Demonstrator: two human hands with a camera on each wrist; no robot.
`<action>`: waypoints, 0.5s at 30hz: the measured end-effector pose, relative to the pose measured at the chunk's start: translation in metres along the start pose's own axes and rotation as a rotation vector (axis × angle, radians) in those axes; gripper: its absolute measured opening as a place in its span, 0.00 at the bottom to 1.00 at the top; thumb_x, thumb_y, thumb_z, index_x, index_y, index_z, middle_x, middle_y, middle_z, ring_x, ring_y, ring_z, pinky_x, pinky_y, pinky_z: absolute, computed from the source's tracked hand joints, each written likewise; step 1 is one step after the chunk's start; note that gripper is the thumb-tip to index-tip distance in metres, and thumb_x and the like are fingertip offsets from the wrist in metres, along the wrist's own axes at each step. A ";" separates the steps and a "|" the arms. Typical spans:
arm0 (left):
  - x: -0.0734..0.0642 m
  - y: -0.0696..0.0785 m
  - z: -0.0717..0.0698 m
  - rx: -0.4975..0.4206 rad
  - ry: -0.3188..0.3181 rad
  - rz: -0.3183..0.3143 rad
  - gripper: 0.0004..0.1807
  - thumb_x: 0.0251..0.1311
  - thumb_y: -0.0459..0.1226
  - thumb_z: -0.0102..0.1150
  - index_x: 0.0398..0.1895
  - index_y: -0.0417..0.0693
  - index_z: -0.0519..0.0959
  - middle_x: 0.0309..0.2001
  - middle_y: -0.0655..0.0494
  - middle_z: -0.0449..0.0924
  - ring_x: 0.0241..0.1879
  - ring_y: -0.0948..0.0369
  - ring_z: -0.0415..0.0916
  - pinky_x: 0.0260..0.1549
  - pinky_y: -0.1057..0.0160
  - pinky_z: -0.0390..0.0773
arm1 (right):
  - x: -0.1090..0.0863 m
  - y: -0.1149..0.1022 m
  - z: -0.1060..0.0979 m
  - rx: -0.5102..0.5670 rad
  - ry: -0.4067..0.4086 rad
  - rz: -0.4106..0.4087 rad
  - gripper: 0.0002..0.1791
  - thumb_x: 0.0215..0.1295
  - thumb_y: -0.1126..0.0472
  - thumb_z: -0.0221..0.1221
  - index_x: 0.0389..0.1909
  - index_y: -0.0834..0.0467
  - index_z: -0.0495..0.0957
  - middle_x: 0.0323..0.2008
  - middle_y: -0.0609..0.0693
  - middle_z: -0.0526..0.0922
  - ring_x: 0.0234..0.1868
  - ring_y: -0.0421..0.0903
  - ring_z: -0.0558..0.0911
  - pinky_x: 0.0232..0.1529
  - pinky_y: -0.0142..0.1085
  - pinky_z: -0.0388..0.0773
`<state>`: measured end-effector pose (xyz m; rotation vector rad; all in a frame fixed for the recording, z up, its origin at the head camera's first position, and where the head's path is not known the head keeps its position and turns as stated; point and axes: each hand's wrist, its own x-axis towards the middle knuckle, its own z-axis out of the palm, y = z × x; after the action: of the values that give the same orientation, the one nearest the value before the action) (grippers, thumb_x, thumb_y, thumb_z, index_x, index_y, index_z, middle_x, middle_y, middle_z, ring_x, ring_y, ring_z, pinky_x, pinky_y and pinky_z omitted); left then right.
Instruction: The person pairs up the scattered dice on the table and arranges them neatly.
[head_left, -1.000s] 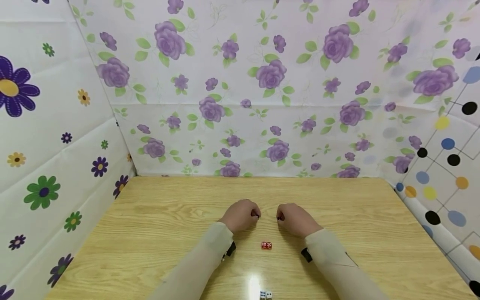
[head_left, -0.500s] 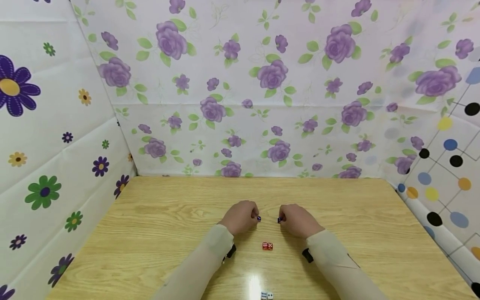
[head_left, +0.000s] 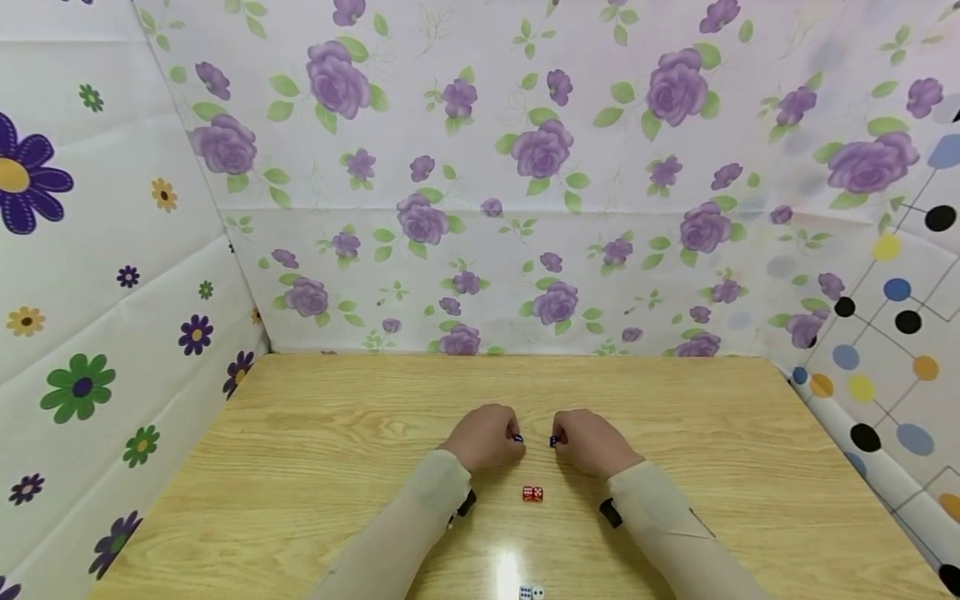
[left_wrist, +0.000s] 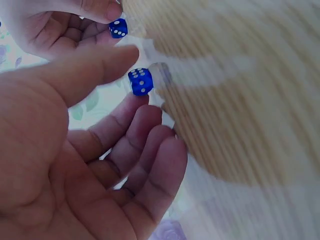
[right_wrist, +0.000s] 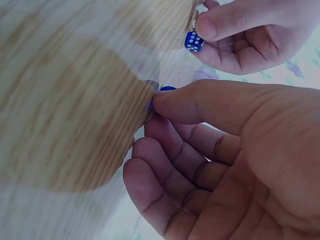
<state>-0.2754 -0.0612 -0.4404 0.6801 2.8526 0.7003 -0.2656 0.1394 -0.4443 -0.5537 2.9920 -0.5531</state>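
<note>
My left hand [head_left: 487, 437] has a blue die [left_wrist: 140, 81] with white pips between its thumb and index finger. In the left wrist view the index fingertip touches the die from below, and the thumb tip lies close above it. My right hand [head_left: 595, 442] pinches a second blue die [right_wrist: 167, 88], mostly covered by the thumb in the right wrist view. Both hands are low over the wooden table [head_left: 337, 425], facing each other with a small gap. Two red dice [head_left: 532, 493] sit side by side between the forearms.
Two white dice [head_left: 532, 592] lie at the bottom edge of the head view, nearer than the red pair. A flowered cloth [head_left: 480, 275] stands behind the table, with patterned cloths at the left and right sides.
The blue dice have come more into sight at the fingertips than a second ago. Both hands stay nearly in place, with small finger shifts. The red and white dice have not moved.
</note>
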 end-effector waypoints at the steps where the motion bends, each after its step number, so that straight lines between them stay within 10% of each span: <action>1: 0.000 0.000 0.000 -0.004 0.008 -0.007 0.05 0.52 0.39 0.65 0.24 0.53 0.77 0.25 0.65 0.74 0.23 0.65 0.70 0.26 0.65 0.71 | 0.000 0.000 0.000 -0.002 0.001 -0.002 0.04 0.58 0.66 0.62 0.28 0.54 0.78 0.25 0.43 0.76 0.26 0.40 0.72 0.31 0.38 0.71; 15: 0.008 0.007 0.005 0.030 0.002 -0.006 0.05 0.54 0.38 0.63 0.24 0.56 0.78 0.24 0.67 0.74 0.23 0.67 0.70 0.27 0.67 0.71 | 0.002 -0.006 0.002 0.011 -0.023 -0.009 0.04 0.59 0.64 0.63 0.29 0.54 0.78 0.26 0.43 0.78 0.26 0.39 0.73 0.32 0.37 0.73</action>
<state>-0.2785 -0.0500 -0.4419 0.6758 2.8706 0.6593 -0.2651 0.1328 -0.4442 -0.5685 2.9644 -0.5595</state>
